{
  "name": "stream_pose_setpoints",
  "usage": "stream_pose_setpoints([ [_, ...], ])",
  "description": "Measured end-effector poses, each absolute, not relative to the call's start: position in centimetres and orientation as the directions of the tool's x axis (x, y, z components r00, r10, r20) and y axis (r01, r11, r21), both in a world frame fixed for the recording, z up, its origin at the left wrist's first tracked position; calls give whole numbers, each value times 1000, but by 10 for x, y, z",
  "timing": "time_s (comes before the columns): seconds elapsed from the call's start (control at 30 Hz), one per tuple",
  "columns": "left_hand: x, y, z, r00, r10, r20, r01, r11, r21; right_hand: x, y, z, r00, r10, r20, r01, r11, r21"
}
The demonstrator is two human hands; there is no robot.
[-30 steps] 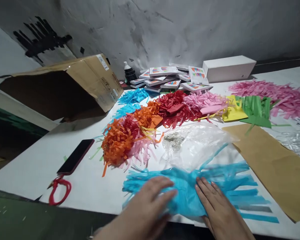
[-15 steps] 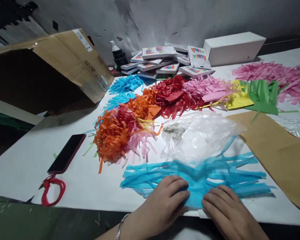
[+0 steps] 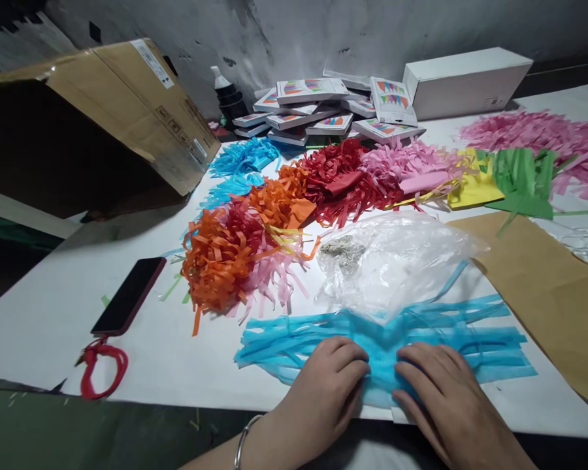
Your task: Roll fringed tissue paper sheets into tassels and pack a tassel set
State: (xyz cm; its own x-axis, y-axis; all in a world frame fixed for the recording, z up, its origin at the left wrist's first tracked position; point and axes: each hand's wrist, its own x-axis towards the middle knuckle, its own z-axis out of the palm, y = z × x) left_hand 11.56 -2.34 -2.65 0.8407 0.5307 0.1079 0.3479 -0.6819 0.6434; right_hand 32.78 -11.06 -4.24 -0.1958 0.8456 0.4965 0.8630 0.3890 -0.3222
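A blue fringed tissue-paper piece lies across the near edge of the white table, its strips fanning out to both sides. My left hand presses on its bunched middle with fingers curled and pinching the paper. My right hand rests right beside it on the same middle part, fingers bent down onto the paper. A bracelet shows on my left wrist.
A clear plastic bag lies just behind the blue paper. Piles of orange, red, pink and green fringes spread beyond. A phone with red cord lies left, brown paper right, a cardboard box and small boxes behind.
Both hands went from lying flat on the blue paper to curled and gathering its middle, drawing closer together. The fringe has bunched up narrower. The view shifted slightly.
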Motion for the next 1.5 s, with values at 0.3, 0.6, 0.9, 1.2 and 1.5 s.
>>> stream_pose_setpoints([
  [0.3,119,-8,-30,758,652,12,501,-594,629,336,-96,-46,-109,934,339,817,278,-505],
  [0.6,151,21,-16,619,727,-298,778,-514,362,333,-66,-51,23,947,321,963,65,-260],
  [0.9,152,30,-22,594,759,-266,788,-483,383,334,-78,-54,-263,826,498,877,419,-233],
  [1.2,134,2,-21,733,604,313,529,-796,294,329,-76,-49,-147,825,546,842,394,-368],
  [1.5,124,-5,-37,878,381,290,323,-919,227,322,-87,-53,-322,788,526,865,470,-175],
])
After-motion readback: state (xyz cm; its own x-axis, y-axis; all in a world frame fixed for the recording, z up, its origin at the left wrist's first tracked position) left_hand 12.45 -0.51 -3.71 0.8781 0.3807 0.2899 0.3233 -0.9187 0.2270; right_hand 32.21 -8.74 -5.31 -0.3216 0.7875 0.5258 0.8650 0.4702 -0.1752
